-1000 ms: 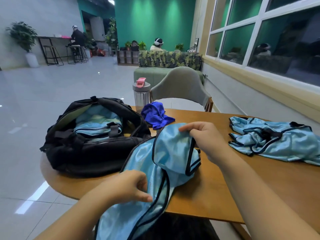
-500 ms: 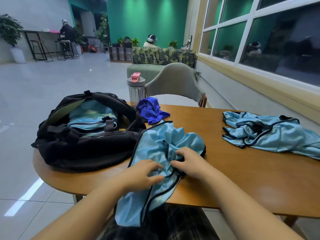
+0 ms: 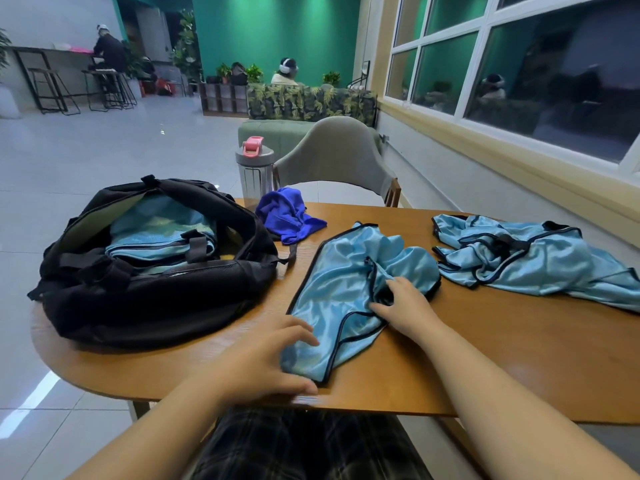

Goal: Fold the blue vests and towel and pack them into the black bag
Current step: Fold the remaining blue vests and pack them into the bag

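Head view: a light blue vest (image 3: 346, 289) with black trim is spread, still rumpled, on the wooden desk (image 3: 519, 358) in front of the person. The right hand (image 3: 407, 308) is laid on the middle of this vest, with its fingers curled into a bunch of the fabric, so the cloth is gripped there. The left hand (image 3: 263, 362) is placed at the vest's near left corner by the desk's front edge; its fingers are spread and fairly straight, touching the fabric's edge without closing round it, and its fingertips are blurred. A second light blue vest (image 3: 533, 258) is seen crumpled further right on the desk, apart from the first. The black bag (image 3: 149, 282) is set on the left of the desk with its top open, and folded light blue cloth (image 3: 156, 233) is seen inside it. The dark blue towel (image 3: 287, 216) is left unfolded just behind the bag, near a bottle (image 3: 254, 168) with a pink cap. A grey chair (image 3: 337, 154) is seen beyond the desk.
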`<state>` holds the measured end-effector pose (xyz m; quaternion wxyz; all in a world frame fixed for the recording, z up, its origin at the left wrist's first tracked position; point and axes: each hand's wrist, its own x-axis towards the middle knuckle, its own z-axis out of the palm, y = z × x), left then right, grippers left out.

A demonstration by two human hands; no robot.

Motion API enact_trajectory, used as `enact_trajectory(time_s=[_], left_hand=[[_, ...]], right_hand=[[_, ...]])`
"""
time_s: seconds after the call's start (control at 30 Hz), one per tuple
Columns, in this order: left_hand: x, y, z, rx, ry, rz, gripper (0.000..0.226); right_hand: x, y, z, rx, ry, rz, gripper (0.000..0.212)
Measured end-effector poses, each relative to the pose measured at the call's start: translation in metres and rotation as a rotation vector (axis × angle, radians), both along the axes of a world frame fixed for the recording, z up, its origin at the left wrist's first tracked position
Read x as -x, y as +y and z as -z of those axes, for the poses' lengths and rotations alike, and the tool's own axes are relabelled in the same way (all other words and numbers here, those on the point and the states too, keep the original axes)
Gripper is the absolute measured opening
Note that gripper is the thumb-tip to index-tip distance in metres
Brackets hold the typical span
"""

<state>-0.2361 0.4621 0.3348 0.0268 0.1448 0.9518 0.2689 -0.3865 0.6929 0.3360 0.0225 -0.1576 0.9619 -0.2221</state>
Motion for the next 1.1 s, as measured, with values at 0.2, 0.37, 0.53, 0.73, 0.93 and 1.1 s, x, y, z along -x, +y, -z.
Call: enact_trajectory(time_s=[0.2,0.37,0.53,0.73,0.93,1.1], left_hand=[[0.000,0.004,0.000,0.132,0.174,0.074,0.031],[0.005,0.004,-0.007,0.127,0.187,0.059,0.038],[0.017,0.004,-0.016,-0.033,0.248,-0.061,0.055],[0.031,0.015,-0.056,-0.296,0.296,-0.326,0.017],[0.033,0.029,-0.123,-0.827,0.181,-0.322,0.030],[0.022,0.042,-0.154,-0.916,0.150,-0.043,0.049]], right_hand=[[0.001,0.000,0.000,0.042,0.015,-0.005,0.033],[-0.002,0.003,-0.016,0.230,-0.068,0.029,0.039],[-0.011,0.003,-0.057,0.430,0.045,0.061,0.035],[-0.029,-0.006,-0.110,0.542,0.161,-0.010,0.021],[-0.056,-0.011,-0.153,0.629,0.173,-0.102,0.031],[-0.079,-0.014,-0.167,0.756,0.133,-0.232,0.029]])
